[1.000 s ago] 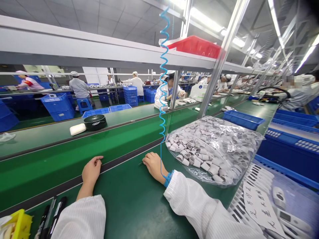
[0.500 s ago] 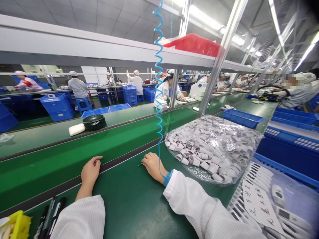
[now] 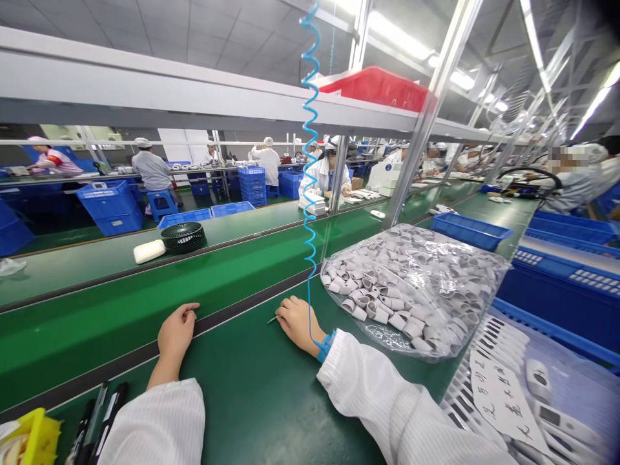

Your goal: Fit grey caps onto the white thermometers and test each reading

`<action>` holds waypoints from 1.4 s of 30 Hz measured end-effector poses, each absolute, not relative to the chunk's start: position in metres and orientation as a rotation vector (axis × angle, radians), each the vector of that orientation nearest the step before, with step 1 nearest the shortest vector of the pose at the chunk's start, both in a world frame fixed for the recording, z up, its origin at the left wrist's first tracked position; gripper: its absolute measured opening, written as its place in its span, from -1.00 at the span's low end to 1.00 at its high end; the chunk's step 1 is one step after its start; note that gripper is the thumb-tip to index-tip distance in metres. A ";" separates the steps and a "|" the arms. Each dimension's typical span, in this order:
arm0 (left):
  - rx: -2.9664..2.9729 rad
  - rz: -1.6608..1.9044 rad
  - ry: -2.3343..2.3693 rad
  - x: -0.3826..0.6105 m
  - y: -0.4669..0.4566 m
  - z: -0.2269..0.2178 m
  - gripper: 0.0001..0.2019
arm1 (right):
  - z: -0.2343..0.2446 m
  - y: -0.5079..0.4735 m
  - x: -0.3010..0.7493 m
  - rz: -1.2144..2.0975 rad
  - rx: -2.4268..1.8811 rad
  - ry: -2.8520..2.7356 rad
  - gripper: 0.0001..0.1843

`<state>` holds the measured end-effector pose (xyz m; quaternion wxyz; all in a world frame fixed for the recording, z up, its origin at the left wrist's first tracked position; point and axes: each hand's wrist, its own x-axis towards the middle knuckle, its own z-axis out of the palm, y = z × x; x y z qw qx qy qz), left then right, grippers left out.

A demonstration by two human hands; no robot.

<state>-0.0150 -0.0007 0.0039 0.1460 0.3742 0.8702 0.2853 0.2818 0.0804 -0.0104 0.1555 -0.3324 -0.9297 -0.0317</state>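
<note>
My left hand (image 3: 177, 332) rests at the dark border of the green conveyor belt (image 3: 232, 278). Its index finger points out to the right and nothing shows in it. On the green work table (image 3: 252, 394), my right hand (image 3: 296, 323) is closed around a thin pointed tool (image 3: 272, 320); only the slim tip sticks out, so its kind is unclear. A blue wrist strap (image 3: 325, 345) with a coiled blue cord (image 3: 310, 116) circles my right wrist. To the right of that hand lies a clear plastic bag (image 3: 382, 336) full of small grey-white plastic caps (image 3: 358, 300).
Markers (image 3: 109, 413) and a yellow box (image 3: 41, 436) lie at lower left. Across the belt sit a black round fan-like part (image 3: 184, 237) and a white piece (image 3: 149, 251). A blue bin (image 3: 469, 231) and bagged white devices (image 3: 562, 420) are at right. A metal post (image 3: 426, 123) rises ahead.
My two hands keep their places. The tool tip at my right hand appears slightly turned. Across the belt, a co-worker's arm and a small white item have shifted a little.
</note>
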 end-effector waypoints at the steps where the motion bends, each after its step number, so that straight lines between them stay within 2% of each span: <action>1: 1.079 0.822 2.507 -0.015 -0.001 0.004 -0.70 | -0.010 0.080 0.282 -0.094 -0.956 -2.664 -0.84; 42: 1.100 0.841 2.515 -0.015 -0.001 0.003 -0.70 | -0.025 0.087 0.283 -0.047 -0.986 -2.548 -0.81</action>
